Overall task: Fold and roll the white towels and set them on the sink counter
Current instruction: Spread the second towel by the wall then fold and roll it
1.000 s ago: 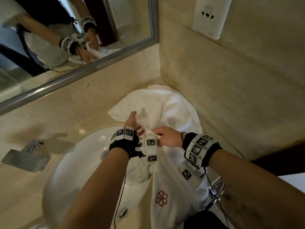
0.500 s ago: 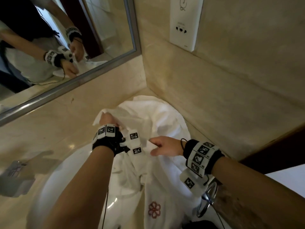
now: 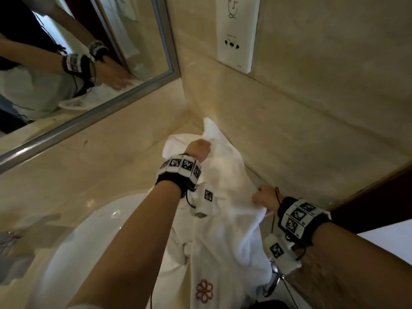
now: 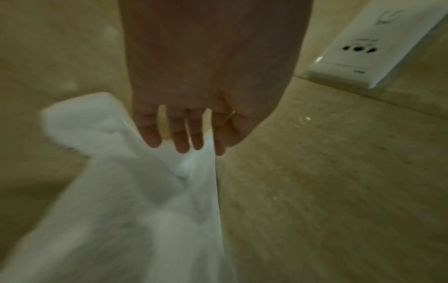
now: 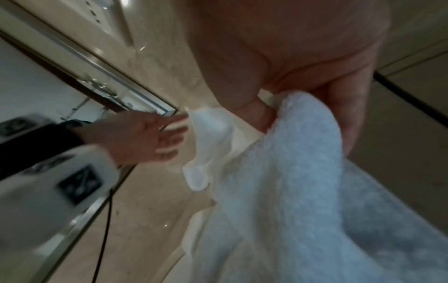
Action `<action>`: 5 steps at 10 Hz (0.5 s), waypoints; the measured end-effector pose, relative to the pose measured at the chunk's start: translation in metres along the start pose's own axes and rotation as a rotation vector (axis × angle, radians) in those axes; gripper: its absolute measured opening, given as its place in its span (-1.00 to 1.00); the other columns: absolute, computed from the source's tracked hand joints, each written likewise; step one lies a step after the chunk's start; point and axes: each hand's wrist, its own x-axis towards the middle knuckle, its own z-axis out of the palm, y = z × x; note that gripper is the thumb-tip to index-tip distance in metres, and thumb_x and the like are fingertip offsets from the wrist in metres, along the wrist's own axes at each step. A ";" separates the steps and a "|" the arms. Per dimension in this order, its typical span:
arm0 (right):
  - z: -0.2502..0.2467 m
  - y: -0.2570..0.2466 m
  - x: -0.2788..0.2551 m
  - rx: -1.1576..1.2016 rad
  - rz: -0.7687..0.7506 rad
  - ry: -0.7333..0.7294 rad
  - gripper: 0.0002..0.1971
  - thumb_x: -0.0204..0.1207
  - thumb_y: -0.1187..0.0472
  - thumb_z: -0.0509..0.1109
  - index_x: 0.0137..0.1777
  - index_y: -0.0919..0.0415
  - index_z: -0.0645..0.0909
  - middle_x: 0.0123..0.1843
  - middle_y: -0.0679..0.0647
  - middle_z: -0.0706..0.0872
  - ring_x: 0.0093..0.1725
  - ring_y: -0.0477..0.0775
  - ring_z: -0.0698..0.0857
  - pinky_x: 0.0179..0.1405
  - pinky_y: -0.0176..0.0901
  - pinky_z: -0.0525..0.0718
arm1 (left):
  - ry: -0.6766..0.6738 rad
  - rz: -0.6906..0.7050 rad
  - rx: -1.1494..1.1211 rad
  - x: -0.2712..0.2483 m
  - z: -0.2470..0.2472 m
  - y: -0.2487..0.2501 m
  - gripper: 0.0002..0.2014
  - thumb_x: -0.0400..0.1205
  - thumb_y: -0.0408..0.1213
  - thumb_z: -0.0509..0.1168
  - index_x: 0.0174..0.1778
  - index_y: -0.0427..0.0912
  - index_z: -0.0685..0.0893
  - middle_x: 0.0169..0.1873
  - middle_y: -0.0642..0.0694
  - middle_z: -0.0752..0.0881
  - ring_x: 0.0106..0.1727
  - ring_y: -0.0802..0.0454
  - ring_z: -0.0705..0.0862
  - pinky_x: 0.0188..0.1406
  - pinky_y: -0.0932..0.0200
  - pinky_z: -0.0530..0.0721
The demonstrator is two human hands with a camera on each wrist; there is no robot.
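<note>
A white towel point(image 3: 223, 197) with a pink flower emblem point(image 3: 204, 291) lies crumpled on the beige counter point(image 3: 89, 175), in the wall corner and over the right rim of the sink point(image 3: 100, 230). My left hand point(image 3: 198, 149) reaches to the towel's far corner. In the left wrist view my left hand point(image 4: 194, 145) pinches a raised fold of the towel point(image 4: 145, 210) between its fingertips. My right hand point(image 3: 264, 197) is at the towel's right edge by the side wall. In the right wrist view my right hand point(image 5: 278, 107) grips a bunch of the towel point(image 5: 290, 191).
A mirror point(image 3: 66, 52) runs along the back wall and reflects both hands. A white socket plate point(image 3: 236, 34) sits on the side wall. A blurred chrome faucet point(image 3: 13, 248) stands left of the sink. A chrome ring point(image 3: 272, 284) hangs below my right wrist.
My left hand has moved from the towel's middle out to its far corner. My right hand has shifted right to the edge by the wall, and the towel is drawn out between them.
</note>
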 end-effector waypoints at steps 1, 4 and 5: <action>0.007 0.003 0.005 0.021 0.039 0.010 -0.84 0.54 0.27 0.25 0.01 0.27 0.31 0.02 0.20 0.42 0.00 0.11 0.42 -0.01 -0.12 0.44 | -0.014 -0.171 0.243 0.000 0.001 -0.060 -0.65 0.71 -0.31 0.09 0.38 -0.36 0.48 0.37 -0.31 0.54 0.34 -0.24 0.53 0.29 -0.01 0.50; 0.030 -0.030 -0.006 -0.179 0.037 0.005 -0.45 0.61 0.14 0.21 0.51 0.44 0.27 0.49 0.23 0.44 0.49 0.22 0.44 0.39 -0.10 0.42 | -0.153 -0.238 0.390 -0.044 0.046 -0.127 -0.60 0.64 -0.20 0.23 0.32 -0.36 0.56 0.27 -0.31 0.63 0.31 -0.24 0.60 0.25 0.02 0.57; 0.034 -0.037 -0.007 -0.178 0.013 -0.018 -0.34 0.57 0.06 0.28 0.58 0.35 0.19 0.58 0.28 0.31 0.53 0.27 0.37 0.51 0.03 0.36 | -0.219 -0.139 0.487 -0.052 0.047 -0.133 -0.58 0.70 -0.17 0.14 0.43 -0.31 0.46 0.39 -0.28 0.50 0.44 -0.22 0.46 0.39 0.04 0.42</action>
